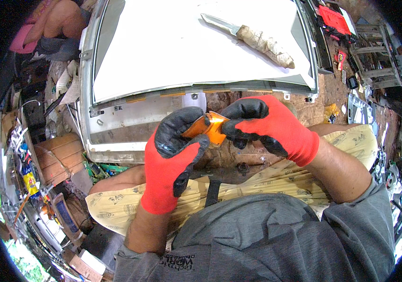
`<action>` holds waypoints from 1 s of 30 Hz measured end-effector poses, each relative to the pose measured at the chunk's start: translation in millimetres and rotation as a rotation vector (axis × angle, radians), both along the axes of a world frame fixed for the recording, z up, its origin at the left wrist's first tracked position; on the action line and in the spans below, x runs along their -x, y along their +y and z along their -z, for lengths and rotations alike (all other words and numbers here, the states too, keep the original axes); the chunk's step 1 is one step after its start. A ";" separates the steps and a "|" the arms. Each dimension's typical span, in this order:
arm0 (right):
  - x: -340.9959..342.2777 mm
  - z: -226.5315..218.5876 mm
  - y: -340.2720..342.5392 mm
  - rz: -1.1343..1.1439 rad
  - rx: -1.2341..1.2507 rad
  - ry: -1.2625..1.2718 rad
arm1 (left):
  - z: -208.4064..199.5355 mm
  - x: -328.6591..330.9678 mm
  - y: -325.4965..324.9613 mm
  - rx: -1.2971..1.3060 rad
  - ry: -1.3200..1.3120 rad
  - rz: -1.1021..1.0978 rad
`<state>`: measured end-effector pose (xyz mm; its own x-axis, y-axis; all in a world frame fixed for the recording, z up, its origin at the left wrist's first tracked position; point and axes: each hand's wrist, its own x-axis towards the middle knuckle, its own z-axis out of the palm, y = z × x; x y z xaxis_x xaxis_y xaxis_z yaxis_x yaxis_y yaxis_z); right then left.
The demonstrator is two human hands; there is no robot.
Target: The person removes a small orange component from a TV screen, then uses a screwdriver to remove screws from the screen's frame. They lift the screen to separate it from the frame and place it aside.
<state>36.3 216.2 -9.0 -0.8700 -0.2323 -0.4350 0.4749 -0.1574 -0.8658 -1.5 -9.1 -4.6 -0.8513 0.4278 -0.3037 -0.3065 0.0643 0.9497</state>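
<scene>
Both my hands wear red gloves with black coated palms and meet in front of my lap. Between them is a small piece of shiny orange tape or film point(216, 128), bent and catching the light. My left hand point(175, 152) pinches its left side with thumb and fingers. On the other side, my right hand point(269, 127) grips its right edge with the fingertips. Beyond the hands, a knife point(264, 45) with a cloth-like wrapped handle lies on a white sheet point(163, 51), which covers a framed panel point(88, 94).
A person point(62, 26) sits at the far left. A wooden piece point(59, 157) and piled scrap lie to the left. On the right are a red case point(335, 19), a wooden rack point(377, 51) and scattered parts on the brown floor.
</scene>
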 end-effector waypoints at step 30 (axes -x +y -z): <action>-1.7 6.9 -3.6 0.095 -0.020 0.063 | 12.7 9.7 -6.2 0.187 0.261 0.110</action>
<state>37.9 212.6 -15.9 -0.9135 -0.1390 -0.3823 0.4030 -0.1813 -0.8971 -11.1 -15.3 -17.3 -0.8628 0.4785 -0.1633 -0.0361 0.2640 0.9639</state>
